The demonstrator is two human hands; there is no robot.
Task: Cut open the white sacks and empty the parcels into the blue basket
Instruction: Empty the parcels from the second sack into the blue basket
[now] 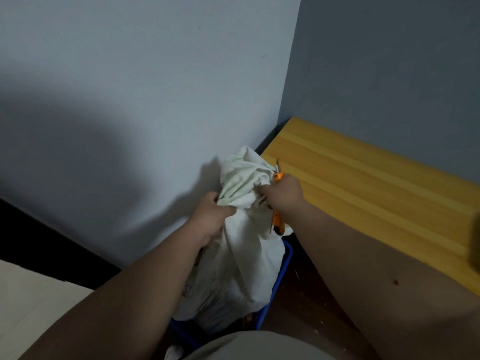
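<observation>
A: Head view. What do I have in each grip?

B: My left hand (211, 216) has its fingers curled round the gathered neck of the white sack (241, 255), bunching the cloth tightly. My right hand (283, 194) is closed round an orange cutter (277, 222); the tool's orange body shows below the wrist and its thin tip pokes out above the knuckles, right beside the sack's crumpled top.

A: Where does the sack stand?

B: Upright in the blue basket (281, 271), whose rim shows only at the sack's right and near side. The sack's top rises well above that rim, close against the pale wall (145, 100) on the far side.

A: And around it?

B: A yellow wooden worktop (363, 178) runs along the right, just beside the right hand. A pale surface (33, 307) lies at the near left.
</observation>
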